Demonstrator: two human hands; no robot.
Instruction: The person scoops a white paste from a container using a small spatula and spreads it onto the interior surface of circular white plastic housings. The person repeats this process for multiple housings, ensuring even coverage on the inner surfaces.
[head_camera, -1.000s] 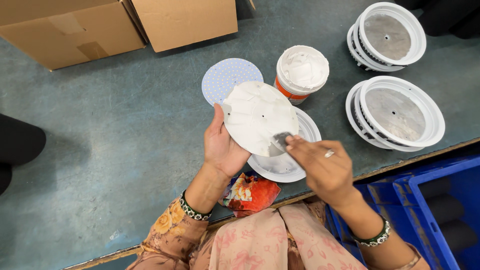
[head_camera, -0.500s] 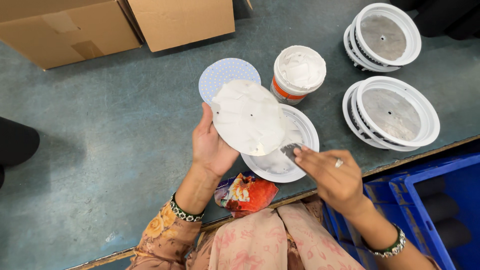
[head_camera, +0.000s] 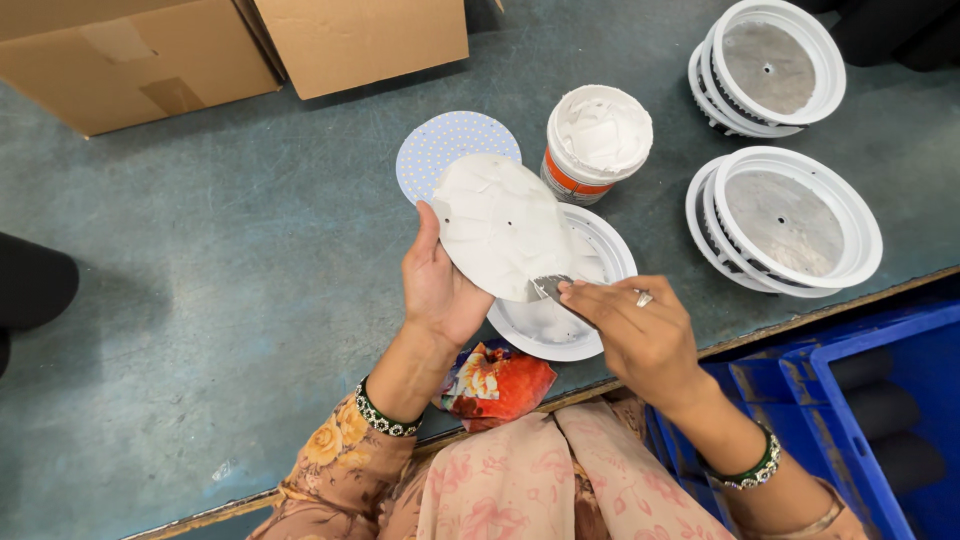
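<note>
My left hand (head_camera: 438, 290) holds a round white disc (head_camera: 500, 226) tilted up, its face smeared with white paste. My right hand (head_camera: 640, 335) grips a small metal spatula (head_camera: 550, 288) whose blade touches the disc's lower right edge. Beneath them on the table lies a white round lamp housing (head_camera: 560, 340). Behind the disc lies a pale blue dotted round board (head_camera: 440, 145). A white tub of paste (head_camera: 598, 140) with an orange band stands open just beyond.
Two stacks of white round housings (head_camera: 790, 220) (head_camera: 765, 65) sit at the right. Cardboard boxes (head_camera: 330, 40) line the far edge. A blue crate (head_camera: 860, 420) stands below the table's front edge at right. A red patterned cloth (head_camera: 495, 385) lies near my lap.
My right hand drew the spatula down and right across the disc to its lower edge. My left hand kept the disc tilted, shifting it slightly.
</note>
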